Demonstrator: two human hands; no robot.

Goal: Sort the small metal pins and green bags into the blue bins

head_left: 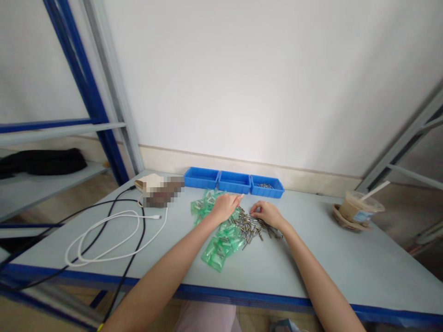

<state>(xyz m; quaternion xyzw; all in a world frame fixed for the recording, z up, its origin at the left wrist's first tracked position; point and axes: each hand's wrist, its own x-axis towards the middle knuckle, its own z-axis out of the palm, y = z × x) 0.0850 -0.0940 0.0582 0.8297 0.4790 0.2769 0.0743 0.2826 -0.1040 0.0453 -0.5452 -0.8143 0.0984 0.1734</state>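
A loose pile of small metal pins (247,228), some silvery and some brassy, lies on the grey table. Beside it on the left are green plastic bags (218,251) with small parts inside. My left hand (225,207) is over the bags and the pile's left edge, its fingers pressed together and pointing right. At the pile's right side is my right hand (268,213), thumb and fingertips drawn together in a pinch. Whatever either hand grips is too small to make out. Behind the hands stand a left blue bin (200,184), a middle blue bin (234,188) and a right blue bin (266,193) holding pins.
A white cable (104,259) and a black cable (142,240) loop across the table's left side. Near them is a partly pixelated object (152,183). A drink cup (358,207) with a straw sits in a cardboard holder at right. A wall rises behind the bins.
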